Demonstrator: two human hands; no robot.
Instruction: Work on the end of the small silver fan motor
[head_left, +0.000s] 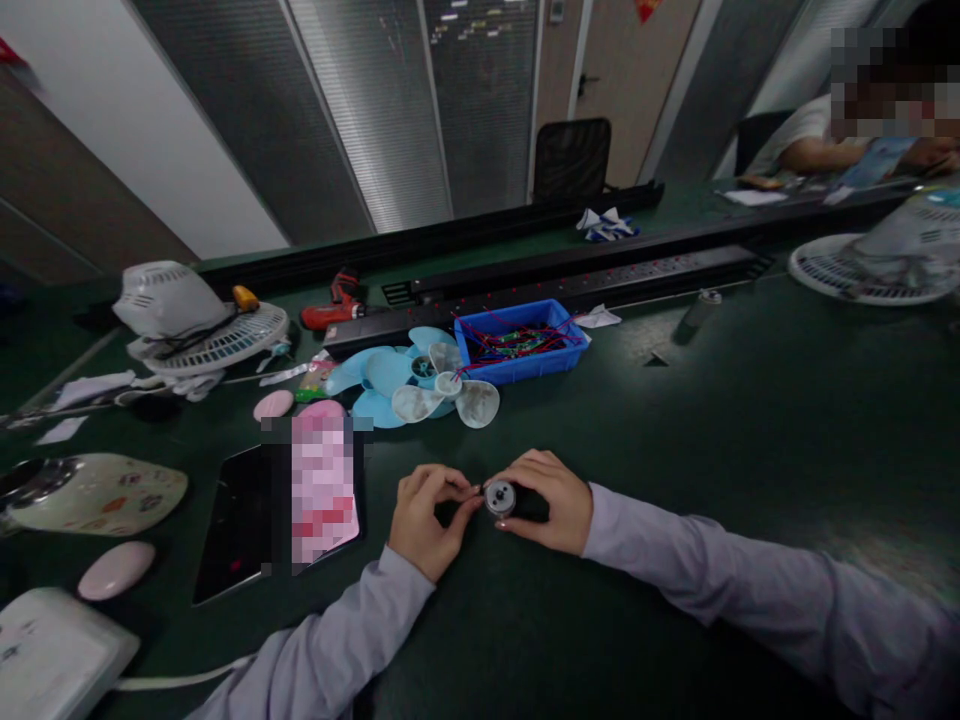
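Between the thumb and fingers of my right hand (551, 497) is a small round metal motor (500, 497), its end face with a centre boss turned up towards me. My left hand (431, 518) is beside it on the left, thumb and forefinger pinched together near the motor's edge. Whatever sits in that pinch is too small to make out. Beyond my hands lie pale blue fan blades (386, 375) and a clear three-bladed fan propeller (448, 388). Behind them stands a blue bin (517, 372) holding small circuit boards with red and dark wires.
On the left are a tablet (244, 520), a patterned flask (112, 495), a pink oval object (118, 570) and a white box (56, 655). Farther back lie a fan housing (169, 305), a red drill (330, 312), a power strip (600, 280) and a small cylinder (703, 308). A person sits far right.
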